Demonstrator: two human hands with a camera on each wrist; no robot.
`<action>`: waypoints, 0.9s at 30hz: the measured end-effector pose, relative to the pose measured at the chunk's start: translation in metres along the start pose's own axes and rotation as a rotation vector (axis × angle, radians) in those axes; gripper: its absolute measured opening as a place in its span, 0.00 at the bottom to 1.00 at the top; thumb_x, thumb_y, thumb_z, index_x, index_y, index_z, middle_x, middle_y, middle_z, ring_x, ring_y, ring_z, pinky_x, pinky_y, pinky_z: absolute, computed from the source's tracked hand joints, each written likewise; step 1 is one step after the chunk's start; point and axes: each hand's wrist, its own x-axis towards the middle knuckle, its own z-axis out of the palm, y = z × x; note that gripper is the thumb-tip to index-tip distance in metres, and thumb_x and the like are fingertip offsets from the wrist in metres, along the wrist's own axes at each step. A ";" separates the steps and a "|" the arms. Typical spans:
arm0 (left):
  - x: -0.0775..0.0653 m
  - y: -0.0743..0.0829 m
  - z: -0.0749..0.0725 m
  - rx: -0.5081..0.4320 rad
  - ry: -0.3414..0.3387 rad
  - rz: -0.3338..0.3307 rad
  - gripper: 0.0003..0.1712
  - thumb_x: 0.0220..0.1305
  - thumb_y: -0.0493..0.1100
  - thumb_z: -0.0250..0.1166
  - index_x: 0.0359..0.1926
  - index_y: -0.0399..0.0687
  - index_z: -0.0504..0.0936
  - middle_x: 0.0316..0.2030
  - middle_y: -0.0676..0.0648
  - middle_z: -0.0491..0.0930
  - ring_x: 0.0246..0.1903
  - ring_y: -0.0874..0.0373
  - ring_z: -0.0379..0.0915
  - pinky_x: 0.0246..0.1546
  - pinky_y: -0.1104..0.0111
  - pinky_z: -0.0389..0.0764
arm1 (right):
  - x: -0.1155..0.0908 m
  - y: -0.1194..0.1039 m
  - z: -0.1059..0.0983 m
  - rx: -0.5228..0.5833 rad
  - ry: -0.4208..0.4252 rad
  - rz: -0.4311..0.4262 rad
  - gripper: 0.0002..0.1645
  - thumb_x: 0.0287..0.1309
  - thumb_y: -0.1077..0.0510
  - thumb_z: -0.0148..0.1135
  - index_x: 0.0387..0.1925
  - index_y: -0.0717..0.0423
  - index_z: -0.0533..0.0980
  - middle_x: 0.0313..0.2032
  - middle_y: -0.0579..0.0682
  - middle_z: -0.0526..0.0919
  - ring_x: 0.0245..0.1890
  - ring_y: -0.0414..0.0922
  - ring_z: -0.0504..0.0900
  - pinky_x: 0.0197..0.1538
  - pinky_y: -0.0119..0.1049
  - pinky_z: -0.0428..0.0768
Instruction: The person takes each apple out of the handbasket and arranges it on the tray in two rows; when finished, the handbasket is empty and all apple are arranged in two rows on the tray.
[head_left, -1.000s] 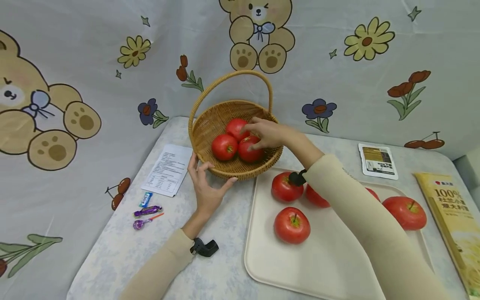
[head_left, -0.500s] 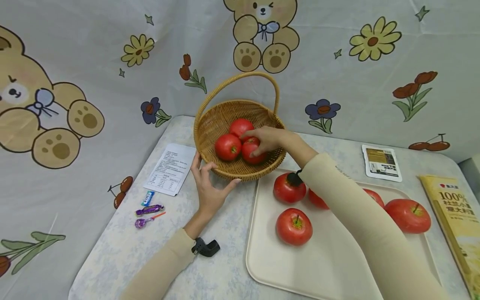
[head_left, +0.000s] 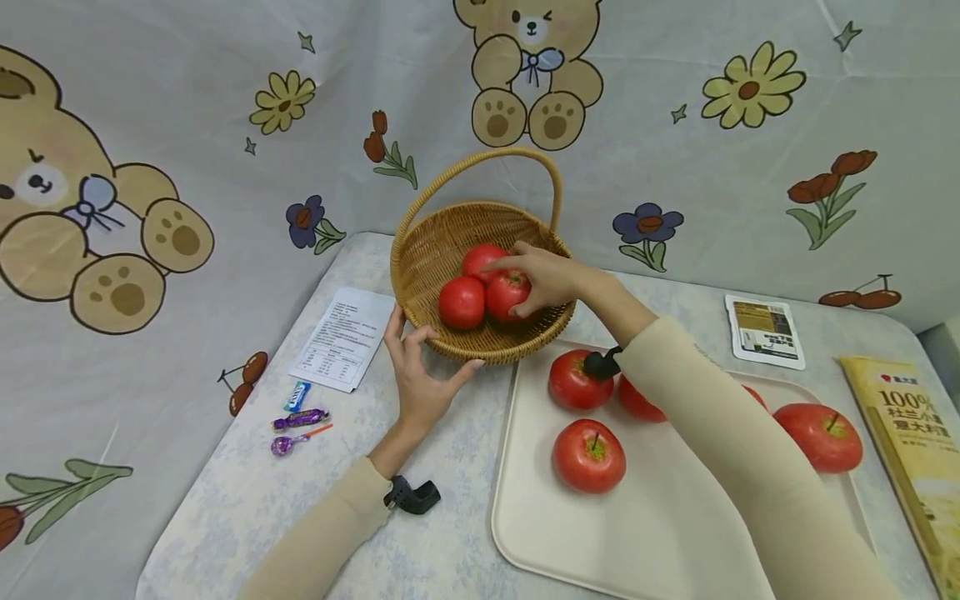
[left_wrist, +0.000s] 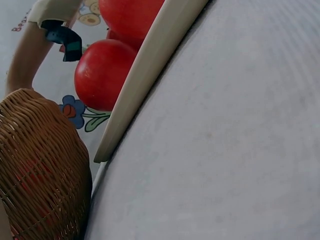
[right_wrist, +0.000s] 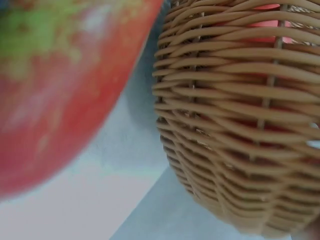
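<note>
A wicker basket with a tall handle stands at the back of the table, its mouth facing me. My left hand holds its lower left side, index finger over the rim and thumb under the front. Inside it, my right hand grips a red apple, fingers over the top and thumb at its right side. Two more apples lie against it: a left one and a rear one. In the left wrist view the basket's woven side shows; the right wrist view has its weave close up.
A cream tray with several apples, one at the front, lies under my right forearm. Printed paper and candies are left; a white packet and yellow bag right. A printed cloth hangs behind.
My right fingers have closed around the front right apple, which now sits slightly higher and turned. The left apple has rolled, hiding its stem end. My left hand stays on the basket.
</note>
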 end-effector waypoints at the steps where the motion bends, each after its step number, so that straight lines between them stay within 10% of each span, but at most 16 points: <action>1: 0.000 0.000 0.000 -0.006 0.005 -0.001 0.41 0.46 0.66 0.75 0.43 0.38 0.68 0.73 0.33 0.47 0.74 0.43 0.43 0.66 0.40 0.59 | -0.002 -0.001 -0.002 0.011 0.024 -0.011 0.41 0.46 0.54 0.75 0.64 0.48 0.72 0.54 0.59 0.70 0.55 0.55 0.74 0.59 0.52 0.75; 15: 0.013 0.038 -0.006 -0.087 0.029 -0.003 0.34 0.41 0.40 0.81 0.39 0.30 0.66 0.67 0.21 0.47 0.69 0.27 0.45 0.64 0.35 0.56 | -0.071 -0.012 -0.021 0.139 0.393 -0.198 0.44 0.41 0.59 0.78 0.63 0.49 0.69 0.57 0.50 0.73 0.50 0.45 0.74 0.42 0.42 0.82; 27: 0.009 0.039 -0.005 -0.073 0.035 -0.030 0.35 0.37 0.35 0.81 0.41 0.29 0.67 0.68 0.22 0.47 0.71 0.30 0.44 0.67 0.39 0.54 | -0.166 -0.010 -0.006 0.119 0.441 -0.020 0.52 0.38 0.63 0.80 0.67 0.46 0.67 0.58 0.50 0.69 0.53 0.44 0.73 0.43 0.29 0.81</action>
